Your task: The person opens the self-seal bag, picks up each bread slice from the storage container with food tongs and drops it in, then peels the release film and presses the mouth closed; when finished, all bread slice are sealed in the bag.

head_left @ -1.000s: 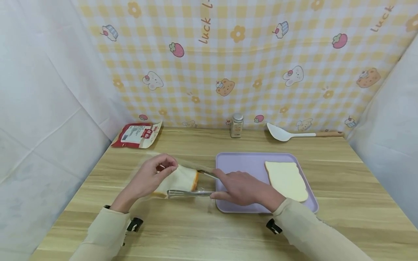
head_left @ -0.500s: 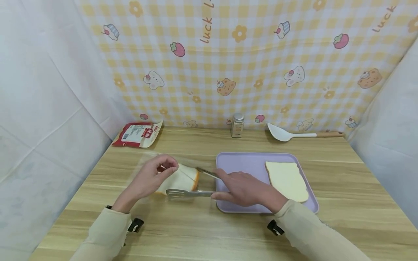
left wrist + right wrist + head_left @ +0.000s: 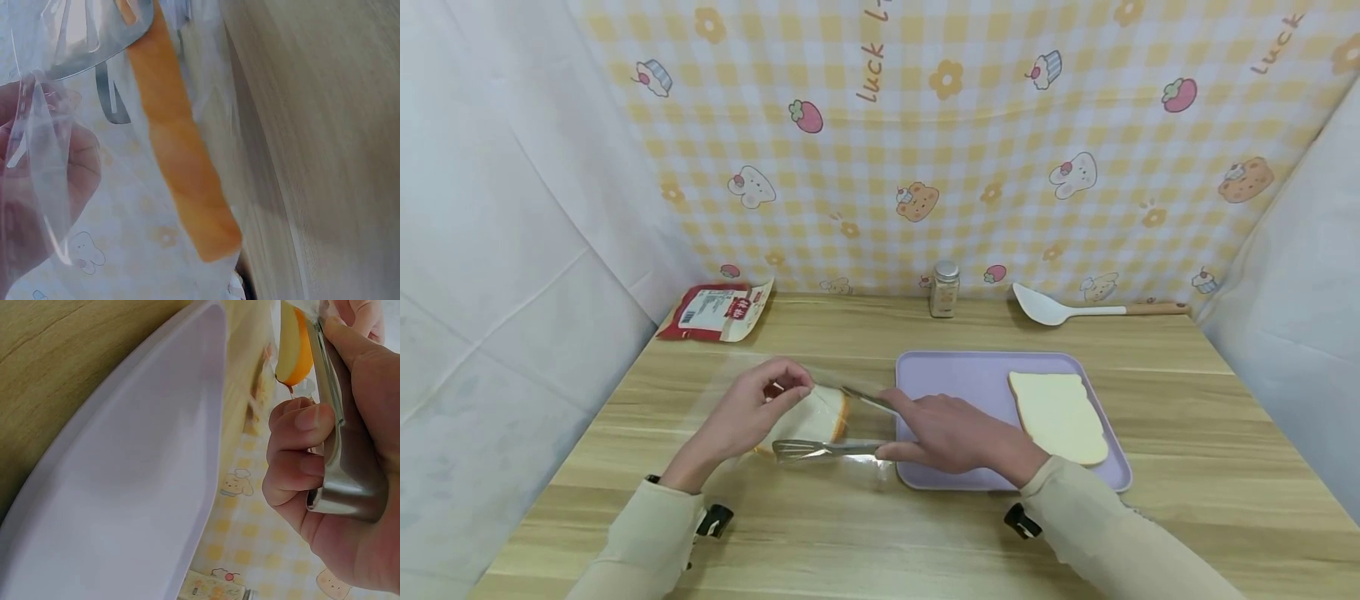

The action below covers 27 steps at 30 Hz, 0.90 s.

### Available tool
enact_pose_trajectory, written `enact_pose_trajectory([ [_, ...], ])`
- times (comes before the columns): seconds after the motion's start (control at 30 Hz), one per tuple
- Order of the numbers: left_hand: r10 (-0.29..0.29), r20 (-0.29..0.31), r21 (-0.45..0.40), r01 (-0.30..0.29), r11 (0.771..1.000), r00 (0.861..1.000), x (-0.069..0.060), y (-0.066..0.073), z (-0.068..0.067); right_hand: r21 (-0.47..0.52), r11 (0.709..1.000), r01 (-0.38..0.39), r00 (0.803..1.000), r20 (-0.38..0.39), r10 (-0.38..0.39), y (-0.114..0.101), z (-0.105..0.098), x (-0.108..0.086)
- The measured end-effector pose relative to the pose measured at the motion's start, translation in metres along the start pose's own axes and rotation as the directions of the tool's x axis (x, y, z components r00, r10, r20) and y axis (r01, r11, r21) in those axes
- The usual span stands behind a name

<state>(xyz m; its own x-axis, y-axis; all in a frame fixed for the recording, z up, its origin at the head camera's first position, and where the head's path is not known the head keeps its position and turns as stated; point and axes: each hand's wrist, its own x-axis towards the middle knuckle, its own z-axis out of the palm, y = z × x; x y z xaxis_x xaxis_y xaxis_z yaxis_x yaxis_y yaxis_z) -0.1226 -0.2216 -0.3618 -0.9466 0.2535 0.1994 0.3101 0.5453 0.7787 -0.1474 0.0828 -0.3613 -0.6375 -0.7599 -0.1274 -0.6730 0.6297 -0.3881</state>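
A white bread slice with an orange-brown crust (image 3: 808, 421) lies inside a clear plastic bag (image 3: 47, 187) on the table's left side. My left hand (image 3: 748, 408) pinches the bag's film above the bread. With my right hand (image 3: 951, 429) I grip metal tongs (image 3: 353, 478); my fingers curl round them near the bent end. Their slotted tips reach into the bag, one arm on each side of the bread. Whether the tips touch the bread I cannot tell. On the lilac tray (image 3: 955, 375), at its right side, lies another bread slice (image 3: 1060, 417).
A red and cream packet (image 3: 715, 312) lies at the back left. Near the back edge stands a small jar with a silver lid (image 3: 944, 289). A white spatula with a wooden handle (image 3: 1051, 309) rests at the back right, before the checked cloth.
My right hand and the tongs have shifted slightly left, farther over the bagged bread. The bread's crust end has also moved a little left. My left hand keeps its pinch almost in place.
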Motion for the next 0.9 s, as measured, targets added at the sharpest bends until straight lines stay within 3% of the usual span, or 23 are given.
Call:
enact_pose_trajectory([
  [0.23, 0.015, -0.009, 0.001, -0.015, 1.0, 1.0, -0.001, -0.002, -0.001, 0.018, 0.999, -0.031, 0.999, 0.016, 0.031, 0.003, 0.001, 0.0],
  [0.4, 0.02, -0.003, -0.021, -0.02, 1.0, 1.0, -0.001, -0.002, 0.0, 0.022, 1.0, -0.009, 1.0, -0.003, 0.009, 0.002, 0.001, 0.002],
  [0.9, -0.018, -0.05, -0.028, 0.016, 0.999, 0.999, -0.003, -0.003, -0.001, 0.04, 0.998, -0.044, 0.999, 0.027, 0.043, -0.005, 0.002, 0.009],
])
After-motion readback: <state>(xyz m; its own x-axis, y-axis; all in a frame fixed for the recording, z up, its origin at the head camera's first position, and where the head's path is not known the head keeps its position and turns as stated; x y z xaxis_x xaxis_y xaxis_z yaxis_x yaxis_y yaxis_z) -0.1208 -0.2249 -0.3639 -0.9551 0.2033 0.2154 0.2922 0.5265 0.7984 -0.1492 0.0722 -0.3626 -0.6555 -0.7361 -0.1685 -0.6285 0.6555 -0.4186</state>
